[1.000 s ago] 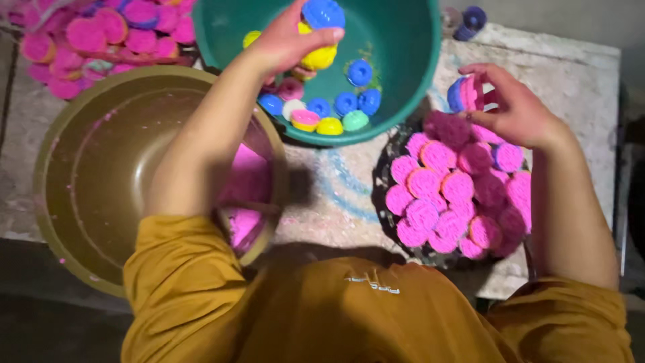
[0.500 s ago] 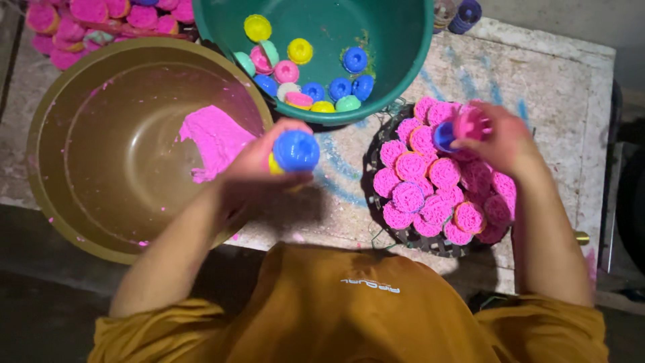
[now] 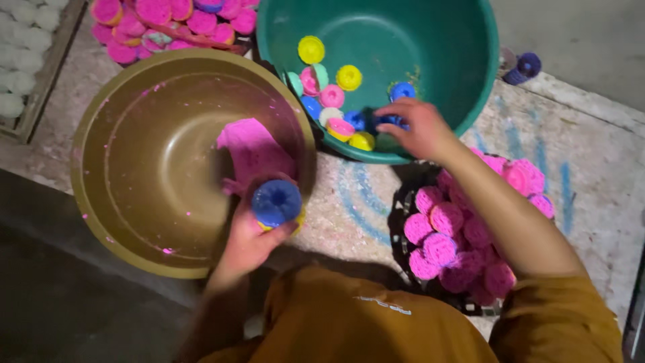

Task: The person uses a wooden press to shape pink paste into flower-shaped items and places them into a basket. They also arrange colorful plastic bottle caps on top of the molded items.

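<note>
Green basin (image 3: 470, 74) holds coloured moulds (image 3: 349, 77); brass bowl (image 3: 134, 168) pink powder (image 3: 252, 151)

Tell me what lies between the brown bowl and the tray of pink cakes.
In the head view, only bare speckled tabletop with blue streaks lies between the brown bowl and the tray of pink cakes.

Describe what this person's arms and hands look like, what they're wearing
Both hands are bare: the left hand and right hand wear no gloves, rings or watch. Mustard-brown sleeves are pushed up, leaving the forearms uncovered. The same-coloured top has a small pale mark on it.
</note>
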